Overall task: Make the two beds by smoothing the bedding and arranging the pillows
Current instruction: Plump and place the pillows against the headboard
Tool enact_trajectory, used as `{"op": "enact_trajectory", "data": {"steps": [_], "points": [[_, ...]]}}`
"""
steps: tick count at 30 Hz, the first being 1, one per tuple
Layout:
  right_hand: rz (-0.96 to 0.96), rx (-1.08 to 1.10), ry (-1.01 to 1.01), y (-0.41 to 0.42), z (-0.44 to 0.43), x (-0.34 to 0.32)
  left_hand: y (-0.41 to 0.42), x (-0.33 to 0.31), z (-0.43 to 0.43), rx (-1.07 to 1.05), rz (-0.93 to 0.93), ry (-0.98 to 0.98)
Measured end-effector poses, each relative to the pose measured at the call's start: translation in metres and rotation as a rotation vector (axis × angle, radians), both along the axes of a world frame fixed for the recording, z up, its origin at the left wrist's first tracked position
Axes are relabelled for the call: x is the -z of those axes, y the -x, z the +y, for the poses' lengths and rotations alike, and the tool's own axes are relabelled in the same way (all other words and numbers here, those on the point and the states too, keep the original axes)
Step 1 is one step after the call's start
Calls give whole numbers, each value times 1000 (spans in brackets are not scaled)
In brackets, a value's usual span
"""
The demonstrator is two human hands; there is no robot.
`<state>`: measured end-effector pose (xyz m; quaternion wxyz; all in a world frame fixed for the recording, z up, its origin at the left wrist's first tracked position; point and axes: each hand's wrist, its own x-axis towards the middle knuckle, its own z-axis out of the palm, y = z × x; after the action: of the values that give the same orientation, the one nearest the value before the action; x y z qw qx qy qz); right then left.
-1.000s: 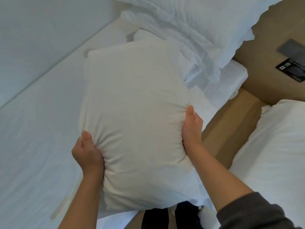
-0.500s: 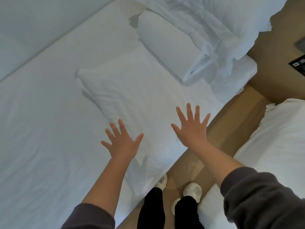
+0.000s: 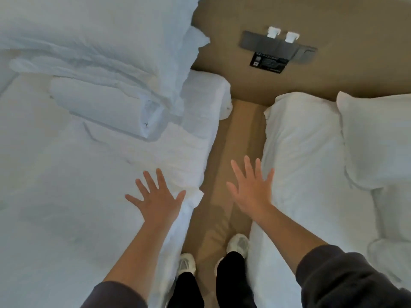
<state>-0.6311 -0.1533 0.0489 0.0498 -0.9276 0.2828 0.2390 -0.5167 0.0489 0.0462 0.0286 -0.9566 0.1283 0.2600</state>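
Two white beds flank a narrow aisle. On the left bed (image 3: 33,218) a white pillow (image 3: 106,165) lies flat, its near corner at the mattress edge. My left hand (image 3: 158,196) hovers over that corner with fingers spread, holding nothing. A folded duvet (image 3: 100,103) and rumpled bedding (image 3: 100,30) lie at the head of this bed. My right hand (image 3: 251,190) is spread and empty over the aisle, at the edge of the right bed (image 3: 266,252). Two pillows (image 3: 307,152) (image 3: 378,141) lie at that bed's head.
The wooden floor (image 3: 235,134) between the beds is about as wide as my two feet in white shoes (image 3: 236,243). A brown wall panel (image 3: 344,23) carries a grey socket strip (image 3: 275,45) with two white plugs. More crumpled white bedding (image 3: 391,223) lies at the right.
Both hands let go of the pillow, which dropped flat onto the left bed. The hands opened wide, and the view swung right towards the aisle and the right bed.
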Motion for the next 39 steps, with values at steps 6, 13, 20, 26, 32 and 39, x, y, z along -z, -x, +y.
{"op": "enact_trajectory", "data": {"steps": [6, 13, 20, 26, 32, 39], "points": [[65, 342, 69, 110, -157, 6, 55, 1, -214, 333, -6, 6], [98, 775, -27, 195, -278, 31, 123, 10, -407, 735, 38, 4], [101, 1148, -85, 231, -384, 99, 130, 98, -564, 1090, 13, -118], [0, 1459, -127, 228, -466, 216, 148, 213, -682, 1353, -24, -143], [-316, 1761, -83, 247, -513, 298, 156, 324, -717, 1392, 125, -220], [-536, 1949, 40, 270, -540, 350, 160, 383, -706, 1354, 147, -219]]}}
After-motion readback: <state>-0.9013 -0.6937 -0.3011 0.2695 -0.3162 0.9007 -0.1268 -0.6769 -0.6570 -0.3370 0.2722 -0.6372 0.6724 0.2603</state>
